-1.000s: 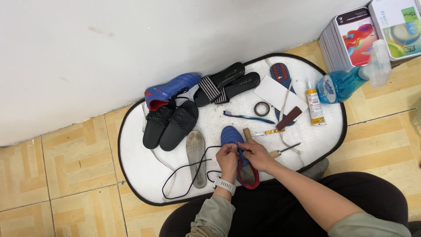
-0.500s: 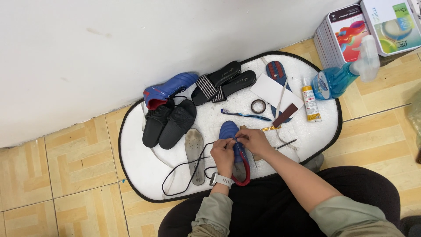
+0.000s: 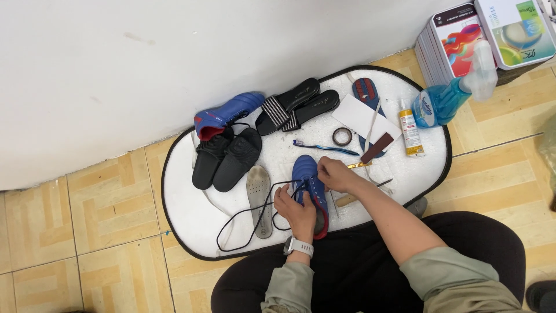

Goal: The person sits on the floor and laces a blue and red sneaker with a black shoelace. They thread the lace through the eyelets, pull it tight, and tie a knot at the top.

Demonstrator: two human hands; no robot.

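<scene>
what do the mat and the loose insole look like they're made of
The mat looks like soft white fleece or plush with a dark stitched binding: matte and slightly rumpled. The insole looks like grey foam faced with fabric: thin, flat, dull, no shine. Neither is certain from this view.

A shoe [image 3: 307,179] lies near the mat's [image 3: 191,214] front edge, with an insole [image 3: 259,197] just to its left. A pair of slides [image 3: 226,157] sits toward the left edge, a second shoe [image 3: 223,113] behind them. A glue bottle [image 3: 410,135] and spray bottle [image 3: 449,98] occupy the right edge.
</scene>
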